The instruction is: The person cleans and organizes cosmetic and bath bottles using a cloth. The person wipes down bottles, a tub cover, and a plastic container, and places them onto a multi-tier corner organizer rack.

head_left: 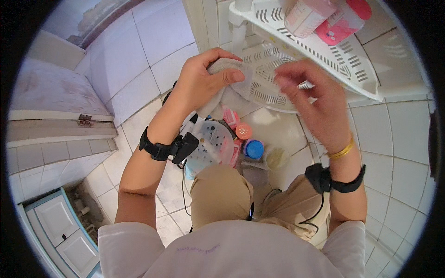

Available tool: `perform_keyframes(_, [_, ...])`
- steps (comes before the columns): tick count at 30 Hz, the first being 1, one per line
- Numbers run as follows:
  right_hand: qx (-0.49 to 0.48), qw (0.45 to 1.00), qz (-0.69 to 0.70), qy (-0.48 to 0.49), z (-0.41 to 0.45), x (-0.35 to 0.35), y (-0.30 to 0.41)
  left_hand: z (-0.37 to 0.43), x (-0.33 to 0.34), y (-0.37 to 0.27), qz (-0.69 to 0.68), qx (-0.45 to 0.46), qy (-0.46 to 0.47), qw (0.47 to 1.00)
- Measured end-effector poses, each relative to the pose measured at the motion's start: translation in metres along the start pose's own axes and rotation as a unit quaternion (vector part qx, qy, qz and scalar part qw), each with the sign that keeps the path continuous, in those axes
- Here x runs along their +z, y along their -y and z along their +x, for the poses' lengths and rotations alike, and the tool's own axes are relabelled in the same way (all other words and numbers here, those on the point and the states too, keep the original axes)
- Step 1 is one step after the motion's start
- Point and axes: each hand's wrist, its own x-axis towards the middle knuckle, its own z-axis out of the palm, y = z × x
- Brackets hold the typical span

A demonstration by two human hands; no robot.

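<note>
My left hand (208,76) grips a folded light-grey cloth (229,90), thumb on top, beside the post of a white plastic corner shelf rack (306,48). Blurred, my right hand (313,93) is raised before the rack, its fingers bent and apart, with nothing visible in them. Behind and between the hands lies a lower slotted tier (266,87) of the rack. On the upper tier, a pale pink bottle (306,19) and a bright pink container with a red cap (342,24) lean at the top right.
Below, on the tiled floor, are a translucent perforated basin (212,142), a blue-lidded jar (254,149), an orange-lidded container (243,131), pink packages and a clear tub (276,157). Tiled walls stand on both sides. A white cabinet (66,229) is at the lower left.
</note>
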Motion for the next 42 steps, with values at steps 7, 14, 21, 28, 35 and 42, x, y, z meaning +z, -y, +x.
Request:
perform_keyframes(7, [0.208, 0.936, 0.258, 0.115, -0.028, 0.072, -0.071, -0.014, 0.023, 0.022, -0.049, 0.036, 0.048, 0.997])
perform_keyframes(14, [0.308, 0.840, 0.446, 0.021, -0.028, 0.109, -0.093, -0.030, 0.051, 0.077, 0.152, 0.148, 0.111, 0.971])
perform_keyframes(21, [0.323, 0.868, 0.364, 0.102, -0.050, 0.116, -0.143, -0.044, 0.057, 0.118, 0.200, 0.047, 0.161, 0.965])
perform_keyframes(28, [0.212, 0.950, -0.047, 0.223, -0.106, 0.144, -0.217, -0.058, 0.054, 0.142, 0.117, -0.007, 0.130, 0.985])
perform_keyframes(35, [0.310, 0.809, -0.334, 0.371, -0.119, 0.179, -0.195, -0.073, 0.052, 0.154, 0.101, -0.030, 0.117, 0.988])
perform_keyframes(42, [0.261, 0.773, -0.394, 0.422, -0.151, 0.193, -0.209, -0.082, 0.053, 0.148, 0.073, -0.068, 0.124, 0.987])
